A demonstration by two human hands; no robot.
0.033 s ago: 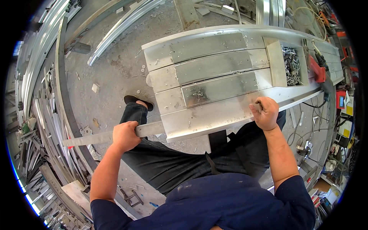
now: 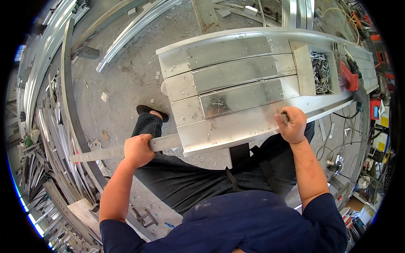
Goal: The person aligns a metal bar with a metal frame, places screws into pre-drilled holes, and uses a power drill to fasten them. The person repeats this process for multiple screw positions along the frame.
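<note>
One silver metal worktop (image 2: 236, 131) carries three rectangular grey metal plates (image 2: 234, 75) and, right of them, one open pale box (image 2: 304, 69) of small metal fasteners (image 2: 321, 74). Off the worktop's left edge, the left hand (image 2: 139, 150) grips one long flat grey metal bar (image 2: 99, 154), with littered concrete floor (image 2: 126, 84) giving room beyond. The right hand (image 2: 294, 126) curls by the worktop's near edge; whether it holds anything, I cannot tell.

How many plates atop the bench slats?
3, left of the fastener box: near plate, closest to the right hand; middle plate beyond it; far plate outermost. Any underneath would be hidden.
</note>
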